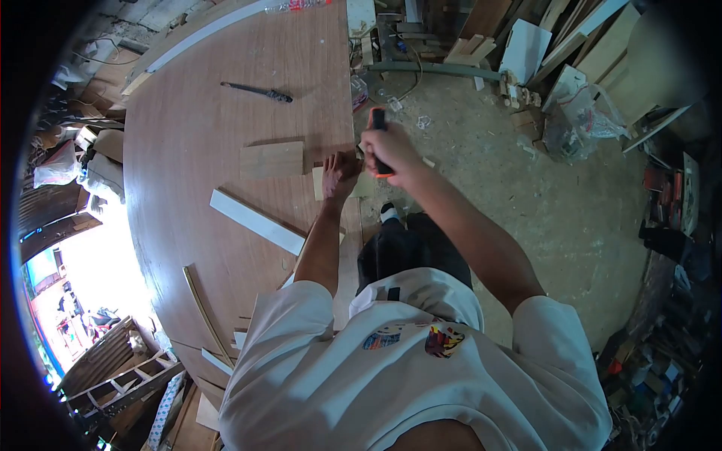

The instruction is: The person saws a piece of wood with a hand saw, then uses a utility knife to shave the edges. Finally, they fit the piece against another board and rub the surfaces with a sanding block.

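On the worktop (180,150), a white-faced board (256,222) is lying near a wooden block (272,160); the left hand (340,177) is resting on a pale wood piece (318,183) at the edge, though I cannot tell whether its grip is closing around it; just beside, the right hand's (387,150) grip is clasping a black-and-orange handle (378,119).

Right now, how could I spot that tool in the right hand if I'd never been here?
Find the big brown table and follow its edge to the left hand, resting on pale wood. Beside it, the right hand grips the tool, black edged with orange, unlike that pale wood.
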`<action>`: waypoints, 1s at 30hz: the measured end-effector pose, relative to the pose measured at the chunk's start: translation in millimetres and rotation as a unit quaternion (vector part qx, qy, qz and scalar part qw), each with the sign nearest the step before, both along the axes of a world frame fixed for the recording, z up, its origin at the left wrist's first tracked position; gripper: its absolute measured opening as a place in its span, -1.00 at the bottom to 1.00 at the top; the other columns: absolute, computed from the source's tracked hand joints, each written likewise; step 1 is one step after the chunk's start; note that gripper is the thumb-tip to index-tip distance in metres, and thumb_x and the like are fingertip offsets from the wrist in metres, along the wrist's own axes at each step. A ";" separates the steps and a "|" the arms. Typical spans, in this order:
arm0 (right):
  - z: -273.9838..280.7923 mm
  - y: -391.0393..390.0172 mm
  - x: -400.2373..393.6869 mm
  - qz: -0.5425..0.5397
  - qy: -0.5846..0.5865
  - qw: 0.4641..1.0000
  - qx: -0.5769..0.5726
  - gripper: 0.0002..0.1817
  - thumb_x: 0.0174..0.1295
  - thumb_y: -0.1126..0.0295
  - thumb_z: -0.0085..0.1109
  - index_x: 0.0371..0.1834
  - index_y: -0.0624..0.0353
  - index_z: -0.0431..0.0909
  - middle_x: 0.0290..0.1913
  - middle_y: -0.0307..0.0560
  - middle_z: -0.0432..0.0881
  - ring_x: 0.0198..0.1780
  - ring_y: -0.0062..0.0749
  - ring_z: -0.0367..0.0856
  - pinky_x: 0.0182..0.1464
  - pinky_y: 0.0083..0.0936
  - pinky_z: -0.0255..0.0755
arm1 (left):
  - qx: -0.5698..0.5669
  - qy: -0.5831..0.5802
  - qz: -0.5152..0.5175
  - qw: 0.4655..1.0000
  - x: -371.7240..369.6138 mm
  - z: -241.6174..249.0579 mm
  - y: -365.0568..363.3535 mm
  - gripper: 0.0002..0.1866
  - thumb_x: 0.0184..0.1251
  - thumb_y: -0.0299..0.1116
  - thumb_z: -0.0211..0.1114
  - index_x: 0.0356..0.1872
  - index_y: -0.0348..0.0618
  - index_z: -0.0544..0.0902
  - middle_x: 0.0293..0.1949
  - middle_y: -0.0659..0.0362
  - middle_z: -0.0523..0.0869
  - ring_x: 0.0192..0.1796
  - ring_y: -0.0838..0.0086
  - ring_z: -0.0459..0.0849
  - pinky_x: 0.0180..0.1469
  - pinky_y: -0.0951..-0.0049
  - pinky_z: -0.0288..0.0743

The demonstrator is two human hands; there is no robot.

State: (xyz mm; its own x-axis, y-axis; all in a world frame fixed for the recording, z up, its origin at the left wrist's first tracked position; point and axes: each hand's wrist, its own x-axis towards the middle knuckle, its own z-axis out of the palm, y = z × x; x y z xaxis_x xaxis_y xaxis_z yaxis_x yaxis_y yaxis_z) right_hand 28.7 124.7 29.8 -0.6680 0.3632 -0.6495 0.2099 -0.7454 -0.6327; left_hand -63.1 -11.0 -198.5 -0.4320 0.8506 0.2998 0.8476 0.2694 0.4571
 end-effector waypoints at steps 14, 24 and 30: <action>16.2 15.4 14.4 -0.014 0.064 0.997 -0.041 -0.89 0.13 0.52 0.01 -0.47 0.10 0.30 -0.63 -0.29 0.34 -0.72 -0.52 0.34 -0.67 -0.45 0.25 | 0.000 0.014 0.013 1.000 0.6 -0.8 -2.6 -0.73 0.19 -0.15 0.31 -0.38 -0.18 0.62 -0.27 0.05 0.50 -0.16 0.16 0.51 -0.03 0.20 0.38; -5.9 6.2 5.5 0.004 0.028 0.999 -0.030 -0.88 0.14 0.51 0.05 -0.37 0.10 0.29 -0.63 -0.29 0.33 -0.72 -0.54 0.33 -0.68 -0.43 0.23 | 0.003 -0.001 0.012 1.000 -1.1 -2.3 -0.5 -0.71 0.20 -0.12 0.31 -0.33 -0.17 0.62 -0.24 0.03 0.51 -0.14 0.15 0.51 -0.05 0.19 0.37; 15.0 6.2 19.5 -0.019 0.037 0.999 -0.022 -0.88 0.11 0.51 0.04 -0.49 0.12 0.30 -0.66 -0.29 0.31 -0.73 -0.54 0.31 -0.67 -0.44 0.22 | -0.016 0.011 0.017 1.000 0.0 -1.0 1.0 -0.70 0.19 -0.10 0.31 -0.32 -0.15 0.63 -0.22 0.05 0.51 -0.13 0.17 0.51 -0.05 0.20 0.37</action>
